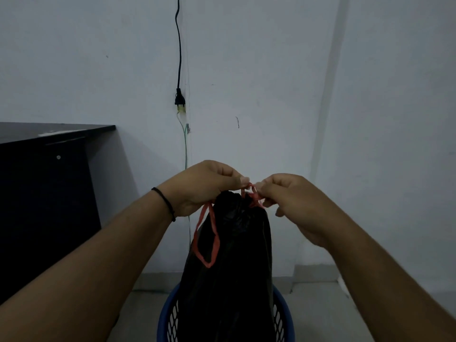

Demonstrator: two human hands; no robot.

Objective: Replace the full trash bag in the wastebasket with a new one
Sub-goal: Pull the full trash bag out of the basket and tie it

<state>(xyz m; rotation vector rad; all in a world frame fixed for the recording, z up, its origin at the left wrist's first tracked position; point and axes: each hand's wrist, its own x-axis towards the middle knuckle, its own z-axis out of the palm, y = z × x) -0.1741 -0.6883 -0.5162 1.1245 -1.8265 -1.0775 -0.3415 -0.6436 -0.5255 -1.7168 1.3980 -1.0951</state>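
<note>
Above the wastebasket (167, 314), both hands' fingers (243, 180) pinch the trash bag's (229, 267) red drawstring (250, 191).

Bare forearms, no sleeves; thin black cord bracelet (164, 202) round left wrist; right wrist unadorned.

The single head-worn camera looks forward and slightly down from close behind both raised forearms, facing a pale wall (271, 70) above the floor.

Both hands (204, 187) (293, 201) pinch red drawstrings (250, 191) atop black trash bag (229, 267).
</note>
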